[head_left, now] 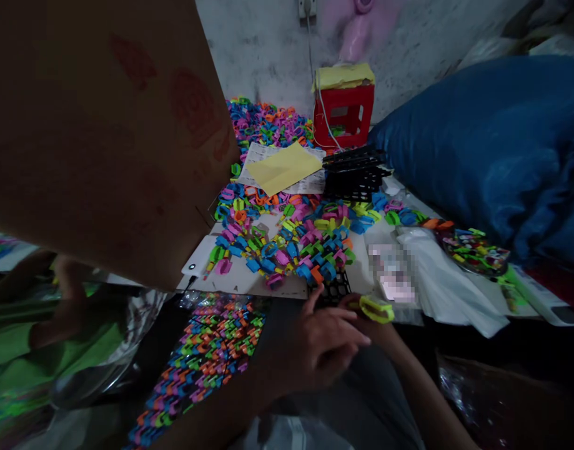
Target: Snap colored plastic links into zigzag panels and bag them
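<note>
Yellow-green plastic loop-shaped piece (376,310): sits against your right hand (371,330), out past the near edge of the white tabletop (249,285). Right fingers are largely hidden behind your left hand, so how far they are closed, and whether they grip the piece, I cannot tell.

Your left hand (326,344) is loosely open, fingers apart, index finger raised, nothing seen in it. The index fingertip is close to a small orange plastic piece (317,275) at the near end of a block of multicoloured pieces set in slanting rows; contact unclear. The block stands on a black plastic tray (336,286) with a grid of holes, its bare part showing by your fingers.

Around the block: loose pink, blue, green and orange pieces. Behind them, a yellow paper sheet (284,167) lies over printed paper; black perforated trays (355,178) are stacked just to the right. Farther back, a red plastic stool (345,115) stands near the wall.

Left side: big brown cardboard box (103,137) with red print; below it, more pieces in long rows (207,362). Another person's arm (62,312) shows at far left. Right side: bulky blue sack (493,150), crumpled white plastic bag (436,275).
</note>
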`<state>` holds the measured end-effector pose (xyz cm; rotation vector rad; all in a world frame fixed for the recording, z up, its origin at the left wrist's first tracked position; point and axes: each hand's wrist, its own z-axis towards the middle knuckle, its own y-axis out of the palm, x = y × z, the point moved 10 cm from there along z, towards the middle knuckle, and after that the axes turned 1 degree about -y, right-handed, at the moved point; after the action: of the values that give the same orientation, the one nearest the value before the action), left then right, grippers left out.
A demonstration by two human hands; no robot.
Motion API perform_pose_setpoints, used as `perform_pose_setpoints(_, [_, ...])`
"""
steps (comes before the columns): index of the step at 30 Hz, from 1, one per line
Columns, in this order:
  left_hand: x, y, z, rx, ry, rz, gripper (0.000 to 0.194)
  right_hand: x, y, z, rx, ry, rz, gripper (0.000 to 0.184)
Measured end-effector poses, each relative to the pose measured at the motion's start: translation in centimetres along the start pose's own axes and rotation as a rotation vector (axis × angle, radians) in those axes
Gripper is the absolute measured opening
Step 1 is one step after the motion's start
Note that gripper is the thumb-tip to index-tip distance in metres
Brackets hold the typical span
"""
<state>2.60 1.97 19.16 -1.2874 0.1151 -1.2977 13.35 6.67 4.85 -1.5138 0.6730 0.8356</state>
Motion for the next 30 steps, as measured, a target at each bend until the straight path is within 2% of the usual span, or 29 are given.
perform_pose_setpoints(2, [-2.9,-1.6,0.8,0.124,-0.122,0.116,0.025,1.8,-0.9,2.0,0.052,0.074,0.122,0.023])
perform_pose_setpoints(4, [-5.9,-2.0,1.7,0.170,-0.219,0.266,0.029,3.1,-1.1,3.6,0.084,0.129,0.196,0.022])
perform_pose_setpoints(6, [-8.2,-1.2,2.6,0.147,-0.257,0.367,0.038,3.5,-0.8,4.7,0.074,0.136,0.153,0.019])
perform_pose_setpoints(8, [-9.5,-0.1,3.1,0.115,-0.250,0.410,0.042,3.5,-0.4,5.2,0.053,0.129,0.044,0.018])
perform_pose_setpoints(11, [-9.8,1.2,3.3,0.082,-0.192,0.421,0.038,3.2,0.4,5.8,-0.028,0.094,-0.172,0.021])
perform_pose_setpoints(14, [-9.4,1.5,3.1,0.061,-0.153,0.405,0.040,2.3,1.4,6.3,-0.144,-0.021,-0.316,0.023])
perform_pose_setpoints(17, [-9.2,1.4,3.3,0.082,-0.162,0.388,0.052,1.6,1.8,6.6,-0.201,-0.095,-0.326,0.023])
perform_pose_setpoints(20, [-9.0,1.6,3.8,0.133,-0.190,0.381,0.053,1.4,1.9,6.7,-0.219,-0.101,-0.316,0.021])
perform_pose_setpoints(25, [-9.2,1.7,4.8,0.186,-0.276,0.419,0.039,2.1,2.1,6.8,-0.178,-0.028,-0.381,0.028])
perform_pose_setpoints(30, [-9.9,1.7,5.4,0.125,-0.331,0.420,0.035,3.7,2.3,6.3,-0.179,0.121,-0.486,0.028])
